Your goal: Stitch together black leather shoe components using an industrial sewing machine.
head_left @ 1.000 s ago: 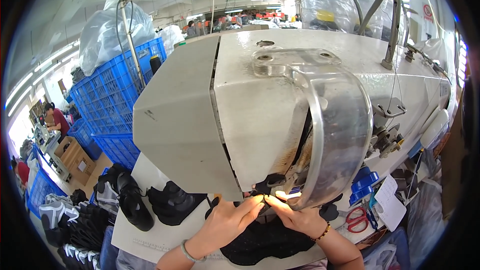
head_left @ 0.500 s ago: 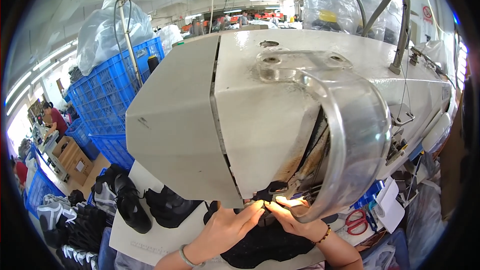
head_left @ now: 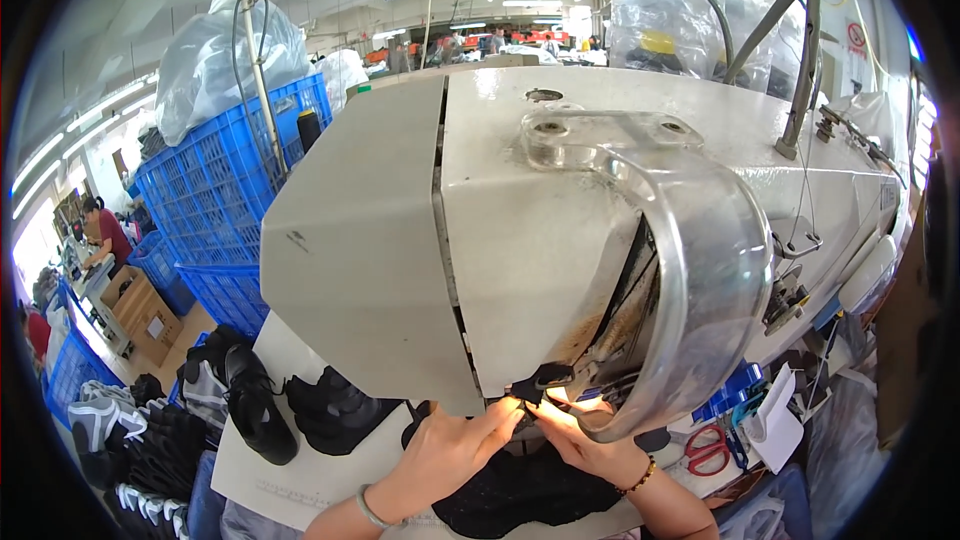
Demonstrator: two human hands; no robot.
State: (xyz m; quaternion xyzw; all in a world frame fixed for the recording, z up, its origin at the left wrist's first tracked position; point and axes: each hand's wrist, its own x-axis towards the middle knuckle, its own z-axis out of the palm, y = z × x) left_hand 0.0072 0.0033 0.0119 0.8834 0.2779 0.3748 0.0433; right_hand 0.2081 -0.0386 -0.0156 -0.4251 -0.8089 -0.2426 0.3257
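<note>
A large pale industrial sewing machine (head_left: 540,230) fills the middle, with a curved clear guard (head_left: 715,270) at its front. Below its head, in the lit spot by the needle area, my left hand (head_left: 455,452) and my right hand (head_left: 592,448) pinch a black shoe upper (head_left: 525,490) from either side. Their fingertips nearly meet at its edge, and the machine head partly hides them. The rest of the upper spreads over the white work surface (head_left: 275,475) between my forearms. Another black shoe piece (head_left: 335,410) lies left of my left hand, beside a black shoe (head_left: 258,405).
Stacked grey and black shoe uppers (head_left: 150,450) crowd the lower left. Blue crates (head_left: 215,170) rise behind them, topped with a plastic bag (head_left: 230,65). Red-handled scissors (head_left: 708,450) and a white card (head_left: 772,412) lie right of my right hand. A person (head_left: 108,235) works far left.
My fingertips have shifted slightly at the upper's edge, and the right fingers sit lower and closer in. The view has moved a little; both hands keep hold of the upper.
</note>
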